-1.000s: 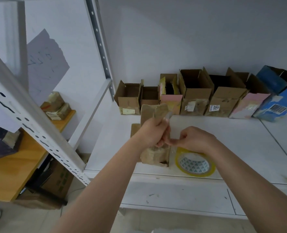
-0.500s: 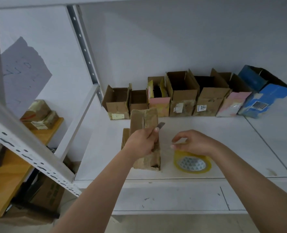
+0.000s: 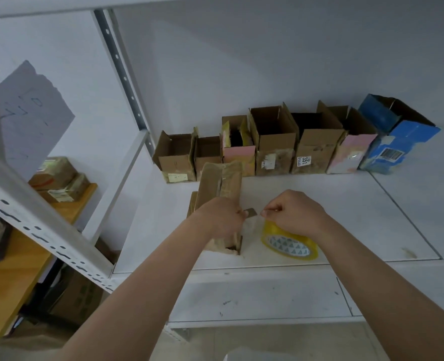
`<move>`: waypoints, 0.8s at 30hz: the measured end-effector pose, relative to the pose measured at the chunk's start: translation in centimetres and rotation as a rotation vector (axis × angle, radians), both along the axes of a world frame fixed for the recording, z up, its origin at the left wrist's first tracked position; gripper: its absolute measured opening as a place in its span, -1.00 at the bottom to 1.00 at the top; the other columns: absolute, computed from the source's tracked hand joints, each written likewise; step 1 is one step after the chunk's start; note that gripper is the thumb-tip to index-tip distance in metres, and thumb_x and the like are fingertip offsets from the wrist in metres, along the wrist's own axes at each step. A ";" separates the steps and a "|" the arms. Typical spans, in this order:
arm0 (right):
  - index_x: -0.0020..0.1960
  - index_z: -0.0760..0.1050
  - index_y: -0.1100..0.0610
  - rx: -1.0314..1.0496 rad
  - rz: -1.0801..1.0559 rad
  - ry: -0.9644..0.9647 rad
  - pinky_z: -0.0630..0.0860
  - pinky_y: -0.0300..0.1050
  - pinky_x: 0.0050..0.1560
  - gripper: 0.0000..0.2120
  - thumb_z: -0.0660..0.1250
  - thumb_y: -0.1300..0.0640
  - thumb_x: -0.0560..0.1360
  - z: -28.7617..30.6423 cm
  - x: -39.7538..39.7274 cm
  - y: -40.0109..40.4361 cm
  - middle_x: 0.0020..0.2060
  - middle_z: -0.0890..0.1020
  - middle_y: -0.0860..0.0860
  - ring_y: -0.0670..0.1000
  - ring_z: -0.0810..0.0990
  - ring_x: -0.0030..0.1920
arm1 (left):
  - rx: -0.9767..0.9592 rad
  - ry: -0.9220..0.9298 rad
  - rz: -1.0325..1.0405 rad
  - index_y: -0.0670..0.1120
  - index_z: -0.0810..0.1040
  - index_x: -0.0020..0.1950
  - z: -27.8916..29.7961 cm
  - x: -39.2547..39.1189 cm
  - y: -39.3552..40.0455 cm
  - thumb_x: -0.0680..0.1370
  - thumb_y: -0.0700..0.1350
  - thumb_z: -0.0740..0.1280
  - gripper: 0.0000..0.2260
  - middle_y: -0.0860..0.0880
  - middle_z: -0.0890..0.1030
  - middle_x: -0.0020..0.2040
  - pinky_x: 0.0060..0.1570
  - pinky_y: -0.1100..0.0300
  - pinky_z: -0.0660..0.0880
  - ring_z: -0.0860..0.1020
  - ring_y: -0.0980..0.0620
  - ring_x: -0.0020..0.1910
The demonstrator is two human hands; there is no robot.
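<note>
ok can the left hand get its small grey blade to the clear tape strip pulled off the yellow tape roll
Probably yes: the left hand holds the small grey blade beside the clear tape strip the right hand pinches above the yellow roll; nothing lies between.

Free shelf (image 3: 327,190) between tape roll (image 3: 288,246) and boxes (image 3: 275,149)

along the back of the white metal shelf (image 3: 345,199) stands a row of open brown cardboard boxes (image 3: 275,142), two pink-fronted ones (image 3: 351,152) among them, and a blue cardboard box (image 3: 403,142) at the right end. to the left, taped brown parcels (image 3: 59,178) sit on an orange wooden desk (image 3: 12,282), beneath a grey paper sheet (image 3: 30,113) on the wall.
</note>
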State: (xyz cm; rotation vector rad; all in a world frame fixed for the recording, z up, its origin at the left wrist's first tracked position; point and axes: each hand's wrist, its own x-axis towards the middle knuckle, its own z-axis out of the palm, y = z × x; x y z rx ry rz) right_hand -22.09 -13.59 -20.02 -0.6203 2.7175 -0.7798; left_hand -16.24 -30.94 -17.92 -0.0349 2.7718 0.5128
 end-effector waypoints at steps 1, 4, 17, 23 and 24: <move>-0.03 0.69 -0.12 0.025 -0.008 0.041 0.43 -0.19 -0.21 -0.83 0.30 -0.04 0.54 0.0 0.3 -0.3 -0.27 0.57 -0.30 -0.15 0.55 -0.17 | -0.056 -0.007 0.012 -0.08 0.41 -0.24 -0.1 -0.3 0.4 0.68 0.04 0.04 -0.63 -0.03 0.43 -0.26 -0.18 0.14 0.34 0.43 0.05 -0.23; -0.07 0.69 -0.08 0.005 -0.060 0.040 0.51 -0.13 -0.11 -0.82 0.30 -0.01 0.54 -0.2 0.6 -0.2 -0.12 0.67 -0.21 -0.09 0.59 -0.11 | -0.129 -0.005 0.038 -0.07 0.38 -0.25 -0.3 -0.5 0.9 0.67 0.04 0.04 -0.64 -0.03 0.43 -0.25 -0.17 0.14 0.36 0.45 0.01 -0.20; -0.08 0.69 -0.09 -0.213 -0.252 -0.180 0.52 0.09 0.18 -0.88 0.38 -0.06 0.49 -2.2 0.4 2.6 0.02 0.68 -0.11 -0.02 0.60 0.02 | -0.131 0.240 0.389 -0.03 0.32 -0.26 -2.0 -0.2 1.7 0.47 0.01 0.40 -0.71 0.03 0.42 -0.29 -0.30 0.14 0.39 0.51 -0.02 -0.21; -0.14 0.68 -0.18 -0.488 -0.247 -0.176 0.51 0.11 0.21 -0.89 0.38 -0.11 0.49 -0.9 1.0 4.3 -0.08 0.69 -0.20 -0.09 0.61 0.02 | 0.149 0.375 0.472 -0.06 0.47 -0.10 -1.3 0.3 1.2 0.45 0.24 0.40 -0.62 0.04 0.52 -0.26 -0.37 0.23 0.38 0.52 0.08 -0.27; -0.17 0.68 -0.21 -0.526 -0.233 -0.171 0.52 0.10 0.21 -0.89 0.38 -0.10 0.49 -0.6 1.2 4.3 -0.09 0.69 -0.21 -0.10 0.61 0.01 | 0.251 0.463 0.470 -0.03 0.50 -0.06 -1.0 0.4 1.7 0.42 0.32 0.37 -0.58 0.07 0.54 -0.25 -0.37 0.28 0.37 0.53 0.13 -0.26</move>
